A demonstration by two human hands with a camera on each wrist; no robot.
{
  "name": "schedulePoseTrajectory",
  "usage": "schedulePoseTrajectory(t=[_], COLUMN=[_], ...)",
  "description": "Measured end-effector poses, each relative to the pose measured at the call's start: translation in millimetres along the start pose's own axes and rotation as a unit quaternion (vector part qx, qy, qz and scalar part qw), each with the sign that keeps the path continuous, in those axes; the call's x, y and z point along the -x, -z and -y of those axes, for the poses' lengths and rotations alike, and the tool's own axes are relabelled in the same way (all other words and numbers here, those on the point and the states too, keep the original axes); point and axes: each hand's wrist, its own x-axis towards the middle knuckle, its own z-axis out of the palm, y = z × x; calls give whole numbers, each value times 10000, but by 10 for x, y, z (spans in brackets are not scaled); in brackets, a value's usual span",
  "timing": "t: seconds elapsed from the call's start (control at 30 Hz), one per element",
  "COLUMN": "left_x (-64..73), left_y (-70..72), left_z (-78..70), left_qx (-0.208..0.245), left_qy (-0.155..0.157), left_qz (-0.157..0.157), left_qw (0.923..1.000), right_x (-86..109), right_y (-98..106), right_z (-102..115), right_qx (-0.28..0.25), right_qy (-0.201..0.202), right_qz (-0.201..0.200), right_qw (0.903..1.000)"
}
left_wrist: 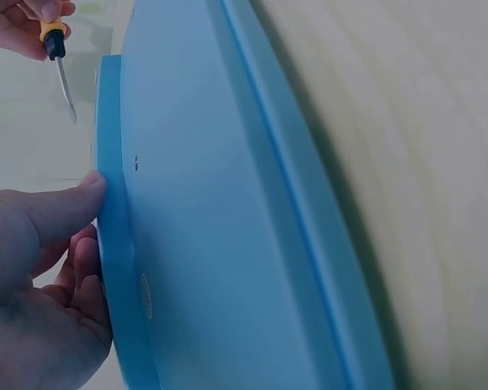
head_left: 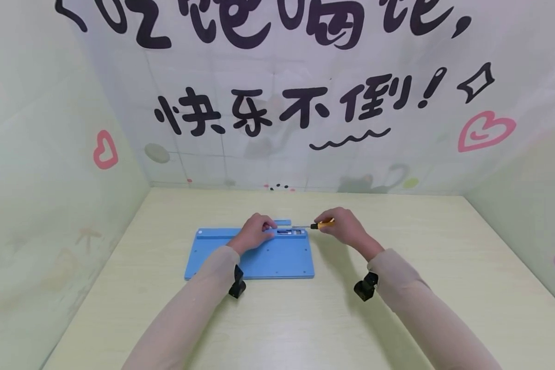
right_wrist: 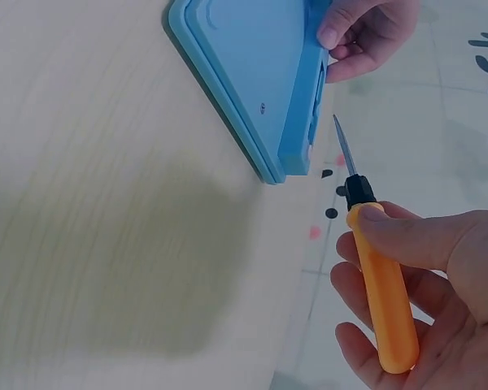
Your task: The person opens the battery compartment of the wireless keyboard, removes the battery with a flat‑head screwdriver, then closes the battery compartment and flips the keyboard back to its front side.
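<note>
A blue keyboard [head_left: 254, 264] lies underside up on the table, its raised ridge along the far edge. Near the ridge's right end an uncovered battery compartment [head_left: 284, 232] shows. My left hand [head_left: 253, 234] pinches the ridge, with the thumb [left_wrist: 85, 195] on one face and the curled fingers behind it. In my right hand [head_left: 344, 226] is a screwdriver with a yellow handle [right_wrist: 384, 292] and a black collar. Its metal shaft [right_wrist: 345, 146] points left, the tip close to the compartment in the head view. A small blue strip [head_left: 283, 222] shows just behind the ridge.
The pale wooden table [head_left: 398, 318] meets a back wall sheet [head_left: 240, 169] printed with large black characters. Light side walls stand at left and right. Each sleeve cuff carries a small black camera [head_left: 365, 288].
</note>
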Motion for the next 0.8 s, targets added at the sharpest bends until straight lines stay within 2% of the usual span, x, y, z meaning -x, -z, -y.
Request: schedulePoseTrajectory(t=[0.3,0.67,0.8], left_x=[1,-12,-13], left_y=[18,6,3], left_z=[-29,-13,-2], left_qx=[-8,-51,-59], left_qy=[-65,26,-34], left_qz=[12,18,19], left_qw=[10000,10000,10000], right_x=[-63,-169,-200], right_y=[34,118,145], right_z=[42,154,192], right_qx=[126,356,530], right_qy=[216,65,90], right_qz=[192,522,647], right_qw=[9995,9980,9965])
